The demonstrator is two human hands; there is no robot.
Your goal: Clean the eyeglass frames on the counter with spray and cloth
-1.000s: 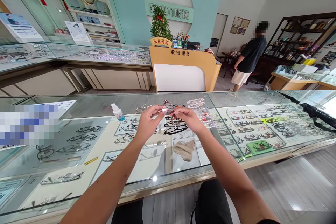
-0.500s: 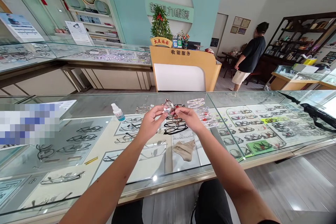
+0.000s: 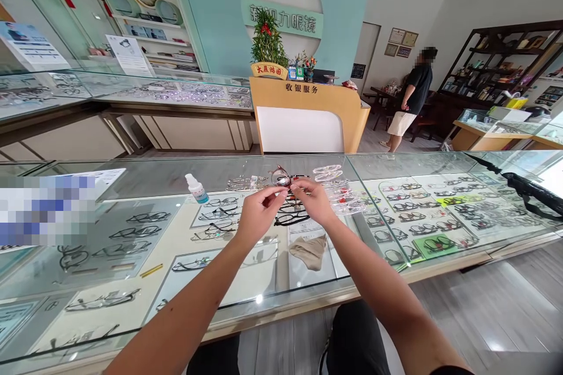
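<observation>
Above the glass counter, both my hands hold one pair of glasses [image 3: 280,176] with thin dark reddish rims. My left hand [image 3: 263,208] has its fingers pinched at the near side of the frame. From the other side my right hand [image 3: 313,198] grips it too, and the two sets of fingertips nearly meet. My fingers hide part of the frame. Just below them, several black-rimmed glasses [image 3: 294,219] lie in a column on the counter, and clear-framed glasses [image 3: 347,202] are to the right. Nearer me lies a crumpled beige cloth [image 3: 309,252].
A small spray bottle [image 3: 196,188] with blue liquid stands left of my hands. The glass display counter [image 3: 264,303] holds rows of glasses. A black strapped object [image 3: 534,193] lies at the right. Beyond is a wooden cashier desk [image 3: 308,99]; a person [image 3: 413,91] stands at the back right.
The glasses have turned in my hands, and my left fingers have shifted from the lens to the frame's near edge, closer to my right hand. The person at the back has moved slightly left.
</observation>
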